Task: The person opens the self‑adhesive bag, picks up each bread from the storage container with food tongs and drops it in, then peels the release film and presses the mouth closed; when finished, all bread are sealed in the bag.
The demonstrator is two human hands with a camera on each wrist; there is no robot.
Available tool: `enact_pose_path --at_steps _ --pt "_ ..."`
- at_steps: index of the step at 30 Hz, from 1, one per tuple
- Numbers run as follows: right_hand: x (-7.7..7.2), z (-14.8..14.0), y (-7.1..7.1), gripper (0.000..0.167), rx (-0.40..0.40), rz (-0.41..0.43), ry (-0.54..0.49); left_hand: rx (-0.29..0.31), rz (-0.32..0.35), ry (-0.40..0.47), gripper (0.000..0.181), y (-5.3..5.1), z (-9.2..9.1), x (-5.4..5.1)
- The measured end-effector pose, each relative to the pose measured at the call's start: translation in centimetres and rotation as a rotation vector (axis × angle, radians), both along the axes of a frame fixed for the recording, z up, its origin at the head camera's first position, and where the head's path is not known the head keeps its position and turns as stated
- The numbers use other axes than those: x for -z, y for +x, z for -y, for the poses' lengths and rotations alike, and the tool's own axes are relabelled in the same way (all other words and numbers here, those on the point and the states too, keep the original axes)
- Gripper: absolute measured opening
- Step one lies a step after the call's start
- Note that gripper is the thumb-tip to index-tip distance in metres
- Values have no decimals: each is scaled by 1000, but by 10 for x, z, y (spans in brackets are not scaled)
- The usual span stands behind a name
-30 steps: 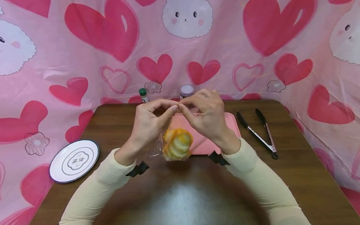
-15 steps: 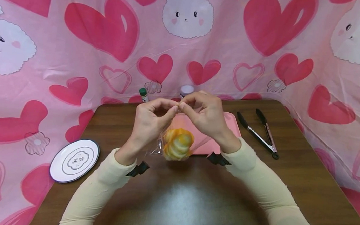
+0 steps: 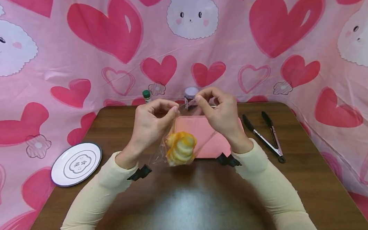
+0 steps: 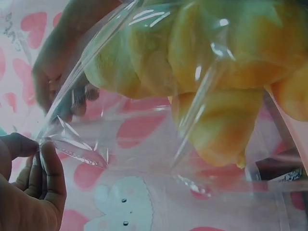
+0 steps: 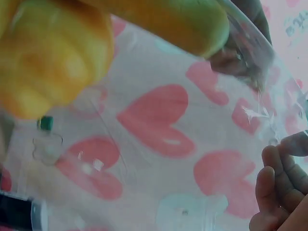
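Note:
A clear plastic bag point(image 4: 79, 139) hangs between my two hands. Inside it are yellow-orange bread rolls point(image 3: 182, 149) with ridged, twisted shapes. With thumb and index finger, my left hand point(image 3: 150, 123) pinches one side of the bag's top edge. The opposite side is pinched the same way by my right hand point(image 3: 223, 113). A strip of film stretches across the gap between the fingertips. In both wrist views the rolls fill the upper part, seen through shiny plastic. Whether the bag's mouth is parted cannot be told.
Behind the bag lies a pink tray point(image 3: 213, 147) on the brown table point(image 3: 182, 205). Black-tipped tongs point(image 3: 274, 145) lie spread at right. A white plate point(image 3: 59, 172) sits at the left edge. At the back stand a green-capped bottle point(image 3: 146, 95) and a pale-lidded jar point(image 3: 191, 92).
My hands have drawn apart from nearly touching fingertips. The right hand moved right and slightly up, the left slightly left, stretching the bag's top edge between them.

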State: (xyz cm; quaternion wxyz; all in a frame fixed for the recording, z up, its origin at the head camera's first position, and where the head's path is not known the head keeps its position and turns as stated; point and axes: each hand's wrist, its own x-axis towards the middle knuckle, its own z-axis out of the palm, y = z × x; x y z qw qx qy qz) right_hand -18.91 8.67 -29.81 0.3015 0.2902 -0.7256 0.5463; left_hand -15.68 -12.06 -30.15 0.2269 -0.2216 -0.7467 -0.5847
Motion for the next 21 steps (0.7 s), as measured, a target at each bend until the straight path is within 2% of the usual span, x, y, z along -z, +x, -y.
enact_pose_path --at_steps 4,13,21 --pt "0 -12 -7 12 54 -6 -17 -9 -30 31 14 -2 4 -1" --pt "5 -33 -22 18 160 84 -22 -38 -35 53 15 -3 11 -2" --pt "6 -52 -31 20 200 102 -104 -67 -66 37 12 -7 18 -4"
